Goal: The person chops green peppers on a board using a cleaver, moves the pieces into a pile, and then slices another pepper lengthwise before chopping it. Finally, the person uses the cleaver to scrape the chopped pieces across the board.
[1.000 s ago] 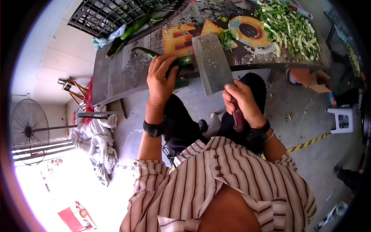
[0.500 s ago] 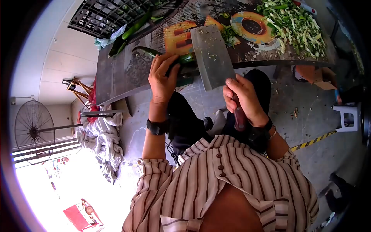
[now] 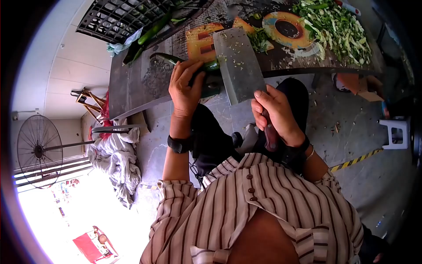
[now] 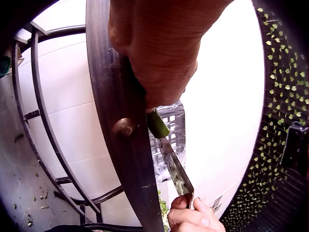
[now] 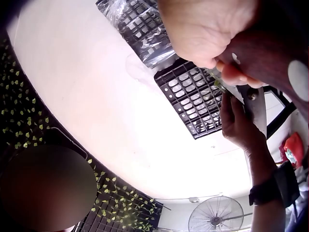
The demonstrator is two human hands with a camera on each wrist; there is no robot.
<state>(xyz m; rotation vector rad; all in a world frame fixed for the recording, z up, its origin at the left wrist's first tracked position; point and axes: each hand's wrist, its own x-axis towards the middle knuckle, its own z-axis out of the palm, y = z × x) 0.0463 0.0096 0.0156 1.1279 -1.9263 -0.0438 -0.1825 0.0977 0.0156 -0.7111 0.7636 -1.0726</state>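
My left hand point(image 3: 185, 92) holds a long green pepper point(image 3: 212, 66) down near the table's front edge, fingers curled over it. Its stem end sticks out to the left, and the middle is hidden under the fingers. In the left wrist view the cut end of the pepper point(image 4: 158, 126) shows below the hand. My right hand point(image 3: 281, 114) grips the dark red handle of a wide cleaver point(image 3: 239, 66). Small green bits cling to the blade, which stands right at the pepper's right end.
A heap of chopped green peppers point(image 3: 340, 39) covers the right end of the table point(image 3: 127, 94). More whole peppers point(image 3: 154, 31) lie at the back left beside a black plastic crate point(image 3: 127, 20). A white stool point(image 3: 395, 134) and a standing fan point(image 3: 38, 152) are on the floor.
The cleaver has shifted slightly left, its blade closer over the pepper's right end. My left hand keeps its hold on the pepper. The head view has swung a little.
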